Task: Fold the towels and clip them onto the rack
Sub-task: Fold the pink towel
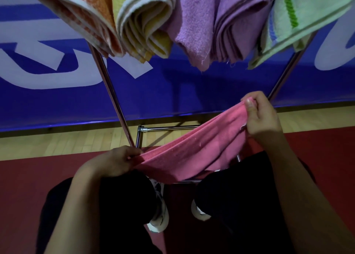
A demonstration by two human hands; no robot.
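Towels hang overhead in a row, four of them folded on the rack [113,98]: one orange towel [80,17], one yellow towel [146,23], one purple towel [215,23] and one pale green towel [307,13], each bunched in layers and packed close beside its neighbour. A fifth, the pink towel [192,152], is off the rack and stretched between the person's two hands, sagging in the middle above the knees. The left hand [117,161] pinches one end of it low down, fingers curled tight on the edge. The right hand [263,115] grips the other end higher up, thumb pressed over the cloth and fingers wrapped behind. Two slanting metal poles of the rack run down from the hung towels to a low crossbar near the floor, just behind the pink towel. Beyond stands one blue banner [192,92] with large white lettering. Two shoes [159,211] show below, between dark trouser legs, on a red mat [28,186] laid beside pale wooden flooring [57,144]. I cannot make out any clips from here.
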